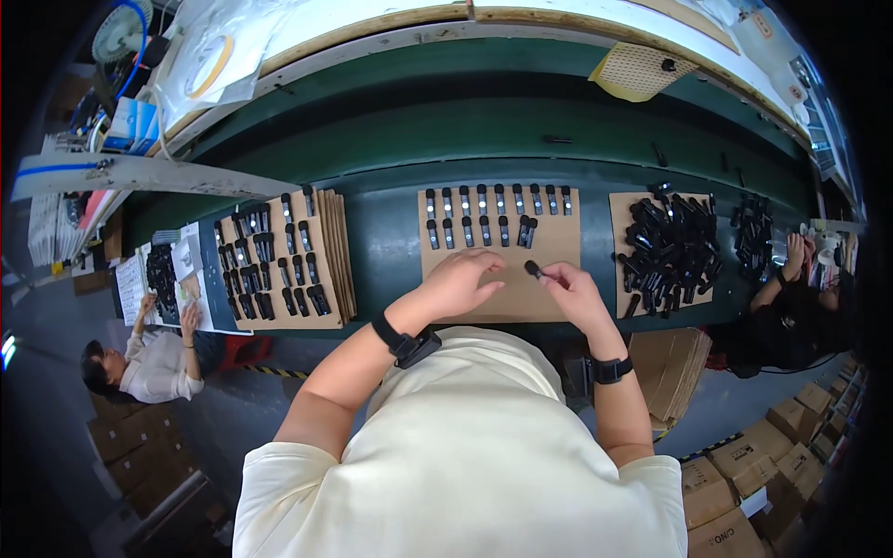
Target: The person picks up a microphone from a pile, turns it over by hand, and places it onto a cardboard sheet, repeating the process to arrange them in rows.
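- Pinched between thumb and fingertips of the right hand (575,290) is a small black part (532,270), held just above the lower half of the middle cardboard sheet (549,244), a little right of the frame's centre.
- Resting palm-down on that same sheet, the left hand (458,281) has its fingers loosely spread and holds nothing; it lies just left of the black part.
- Both wrists carry dark bands; the forearms come up from the lower edge, over a pale shirt.
- Along the upper part of the middle sheet stand two rows of small black pieces (484,216) with light ends, evenly spaced; the lower row stops near the sheet's middle.
- To the right, another cardboard sheet (621,209) bears a loose heap of black parts (672,249), and a smaller heap (753,234) lies further right on the green belt (386,237).
- To the left, a stack of cardboard sheets (327,244) is topped with rows of the same black pieces.
- At the left edge of the frame a person in a pale top (153,358) works at a tray; at the right edge another person in dark clothing (791,316) reaches toward the belt.
- Brown cartons (744,465) sit in the lower right of the frame.
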Demonstrator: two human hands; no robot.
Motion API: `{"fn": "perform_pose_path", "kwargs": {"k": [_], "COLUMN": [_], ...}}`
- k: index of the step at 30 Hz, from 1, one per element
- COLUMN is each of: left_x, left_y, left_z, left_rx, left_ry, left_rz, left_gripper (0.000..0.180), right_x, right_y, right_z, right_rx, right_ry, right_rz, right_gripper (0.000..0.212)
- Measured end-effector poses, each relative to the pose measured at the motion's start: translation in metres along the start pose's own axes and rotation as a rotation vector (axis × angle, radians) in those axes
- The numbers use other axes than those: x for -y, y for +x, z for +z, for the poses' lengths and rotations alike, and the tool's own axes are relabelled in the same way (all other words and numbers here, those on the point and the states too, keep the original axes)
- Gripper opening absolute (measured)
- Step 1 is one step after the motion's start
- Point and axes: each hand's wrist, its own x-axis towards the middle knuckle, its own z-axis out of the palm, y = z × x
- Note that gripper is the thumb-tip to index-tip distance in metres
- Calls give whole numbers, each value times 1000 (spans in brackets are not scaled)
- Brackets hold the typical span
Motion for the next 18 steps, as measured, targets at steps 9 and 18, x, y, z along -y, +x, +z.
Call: {"fn": "perform_pose_path", "kwargs": {"k": [9,18], "left_x": [49,41], "left_y": [60,97], "left_z": [56,72], "left_rx": [235,585], "left_ry": [217,697], "left_rz": [-114,-151], "left_gripper": [34,34], "right_x": [-81,-101], "right_y": [63,104], "right_z": [-6,10], "right_rx": [-309,-393], "right_ry": [-309,-368], "right_rz": [121,92], "right_gripper": [20,19]}}
